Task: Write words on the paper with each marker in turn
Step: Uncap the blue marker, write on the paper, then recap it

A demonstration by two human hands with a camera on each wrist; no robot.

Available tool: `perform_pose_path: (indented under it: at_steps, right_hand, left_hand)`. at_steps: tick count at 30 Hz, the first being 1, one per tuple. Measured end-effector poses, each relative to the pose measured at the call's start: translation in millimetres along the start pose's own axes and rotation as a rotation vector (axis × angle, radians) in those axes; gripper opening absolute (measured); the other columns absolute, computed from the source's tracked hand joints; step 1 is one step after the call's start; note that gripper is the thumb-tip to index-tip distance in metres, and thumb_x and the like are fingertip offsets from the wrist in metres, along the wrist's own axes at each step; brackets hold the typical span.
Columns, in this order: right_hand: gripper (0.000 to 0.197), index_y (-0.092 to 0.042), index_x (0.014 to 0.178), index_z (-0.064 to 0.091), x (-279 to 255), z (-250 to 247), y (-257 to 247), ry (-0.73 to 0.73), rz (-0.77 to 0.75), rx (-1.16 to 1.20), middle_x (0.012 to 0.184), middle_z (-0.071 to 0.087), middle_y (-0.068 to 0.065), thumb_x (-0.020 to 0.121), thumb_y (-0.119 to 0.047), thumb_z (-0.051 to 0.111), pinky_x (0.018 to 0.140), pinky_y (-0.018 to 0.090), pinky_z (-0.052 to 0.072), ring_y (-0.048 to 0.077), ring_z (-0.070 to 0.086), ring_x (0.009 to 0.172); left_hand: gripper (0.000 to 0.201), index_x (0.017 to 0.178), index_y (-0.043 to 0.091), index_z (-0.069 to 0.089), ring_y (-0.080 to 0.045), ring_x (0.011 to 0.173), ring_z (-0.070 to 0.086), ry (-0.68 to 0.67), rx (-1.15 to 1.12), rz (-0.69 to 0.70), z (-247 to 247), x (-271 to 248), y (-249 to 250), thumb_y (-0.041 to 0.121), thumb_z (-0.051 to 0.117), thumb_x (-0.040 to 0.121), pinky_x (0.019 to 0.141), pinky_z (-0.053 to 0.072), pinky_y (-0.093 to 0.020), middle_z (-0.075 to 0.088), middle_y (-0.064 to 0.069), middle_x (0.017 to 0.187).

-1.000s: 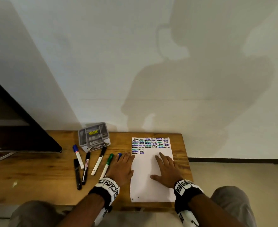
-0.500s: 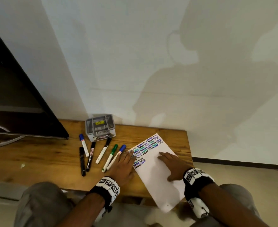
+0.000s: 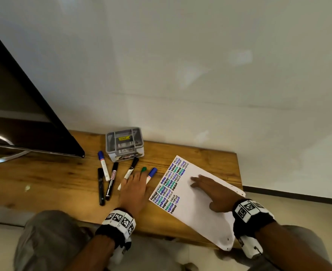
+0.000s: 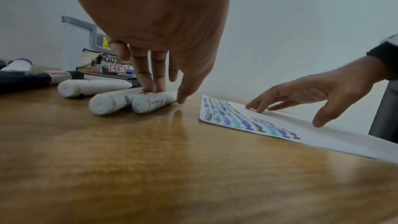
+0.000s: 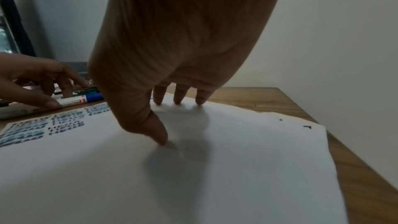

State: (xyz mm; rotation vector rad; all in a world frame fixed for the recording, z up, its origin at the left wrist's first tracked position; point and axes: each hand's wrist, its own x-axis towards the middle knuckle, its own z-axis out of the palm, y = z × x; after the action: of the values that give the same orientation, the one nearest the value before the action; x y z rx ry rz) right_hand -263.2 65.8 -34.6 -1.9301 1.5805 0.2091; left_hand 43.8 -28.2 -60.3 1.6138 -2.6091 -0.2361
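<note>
Markers (image 3: 130, 173), white-barrelled with coloured caps, lie in a loose row on the wooden tabletop (image 3: 43, 182), left of the skewed white paper (image 3: 200, 212). Left hand (image 3: 134, 189) rests straight fingers (image 4: 148, 83) on two barrels, gripping none; right hand (image 3: 212, 190) presses flat on the sheet. Better to roll one marker clear, then pinch it.

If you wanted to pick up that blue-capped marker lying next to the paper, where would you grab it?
Probably by the white barrel, pinched across its width from above. The blue-capped marker lies flat on the table, so only its top and sides are free. The left hand already has fingertips on it and on the green-capped marker beside it, so the thumb on the paper side suits.
</note>
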Motion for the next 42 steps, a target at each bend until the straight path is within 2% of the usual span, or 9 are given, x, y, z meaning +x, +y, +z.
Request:
perform_pose_path:
  at_steps: [8, 11, 14, 17, 23, 26, 30, 35, 42]
  right_hand:
    - [0.054, -0.026, 0.14, 0.051, 22, 3, -18, 0.359, 0.023, 0.169, 0.147, 0.048, -0.002, 0.086, -0.021, 0.061, 0.112, 0.045, 0.037, 0.021, 0.042, 0.136]
    - [0.033, -0.022, 0.13, 0.06, 38, -5, -50, 0.397, 0.069, 0.471, 0.122, 0.064, -0.004, 0.098, -0.024, 0.063, 0.095, 0.028, 0.044, 0.012, 0.059, 0.111]
    - [0.032, -0.02, 0.127, 0.062, 55, -15, -84, 0.316, 0.117, 0.938, 0.112, 0.069, -0.003, 0.099, -0.034, 0.062, 0.08, 0.014, 0.047, 0.003, 0.065, 0.097]
    - [0.026, -0.006, 0.111, 0.065, 68, -17, -106, 0.391, 0.122, 1.216, 0.1, 0.071, 0.006, 0.1, -0.029, 0.061, 0.082, 0.025, 0.05, 0.011, 0.067, 0.088]
    - [0.014, -0.01, 0.098, 0.054, 65, -19, -115, 0.459, 0.068, 1.692, 0.084, 0.066, 0.013, 0.102, -0.022, 0.059, 0.074, 0.035, 0.058, 0.025, 0.068, 0.073]
    - [0.015, -0.016, 0.095, 0.056, 61, -15, -106, 0.433, 0.098, 1.198, 0.073, 0.058, 0.003, 0.102, -0.029, 0.059, 0.057, 0.028, 0.049, 0.015, 0.056, 0.061]
    - [0.01, -0.025, 0.099, 0.061, 63, -6, -103, 0.382, -0.024, 0.471, 0.092, 0.059, -0.004, 0.101, -0.033, 0.058, 0.074, 0.029, 0.043, 0.013, 0.056, 0.083]
    - [0.018, -0.035, 0.12, 0.056, 57, -2, -113, 0.382, -0.053, 0.384, 0.11, 0.069, -0.006, 0.105, -0.039, 0.048, 0.078, 0.03, 0.052, 0.011, 0.065, 0.094]
    - [0.021, -0.035, 0.113, 0.053, 60, -5, -113, 0.415, 0.032, 0.311, 0.1, 0.071, -0.005, 0.1, -0.05, 0.051, 0.069, 0.034, 0.056, 0.012, 0.068, 0.083]
  left_hand:
    - [0.056, 0.129, 0.021, 0.053, -0.021, 0.1, 0.067, 0.041, 0.001, 0.029, -3, 8, -6, 0.018, 0.075, 0.077, 0.083, 0.042, -0.042, 0.067, -0.001, 0.119]
    - [0.059, 0.133, 0.025, 0.047, -0.02, 0.096, 0.067, 0.05, -0.199, 0.023, -15, 10, -3, 0.025, 0.073, 0.08, 0.087, 0.043, -0.042, 0.07, 0.002, 0.11]
    - [0.071, 0.139, 0.036, 0.035, -0.002, 0.083, 0.066, -0.008, -0.66, -0.014, -29, 7, 5, 0.026, 0.076, 0.082, 0.082, 0.055, -0.032, 0.068, 0.011, 0.1]
    - [0.081, 0.144, 0.038, 0.029, 0.004, 0.083, 0.063, -0.036, -0.863, 0.005, -34, 2, 20, 0.019, 0.078, 0.082, 0.069, 0.053, -0.015, 0.065, 0.013, 0.093]
    - [0.042, 0.137, 0.047, 0.038, 0.0, 0.092, 0.064, -0.103, -1.051, 0.04, -33, -3, 20, 0.036, 0.053, 0.1, 0.079, 0.055, -0.024, 0.065, 0.014, 0.104]
    - [0.027, 0.126, 0.038, 0.053, -0.011, 0.086, 0.067, -0.073, -1.193, -0.001, -29, -1, 15, 0.038, 0.051, 0.099, 0.08, 0.057, -0.035, 0.066, 0.01, 0.102]
    - [0.019, 0.115, 0.024, 0.063, -0.013, 0.086, 0.068, -0.12, -1.167, 0.045, -25, 4, 13, 0.03, 0.057, 0.098, 0.077, 0.056, -0.033, 0.069, 0.004, 0.101]
    - [0.004, 0.097, 0.009, 0.062, -0.021, 0.08, 0.068, -0.113, -1.157, 0.107, -22, 6, 12, 0.011, 0.062, 0.094, 0.075, 0.058, -0.043, 0.07, -0.005, 0.09]
    - [0.006, 0.093, 0.005, 0.064, -0.02, 0.086, 0.069, -0.063, -1.255, -0.001, -30, 10, 9, 0.001, 0.066, 0.089, 0.079, 0.057, -0.03, 0.072, -0.006, 0.091]
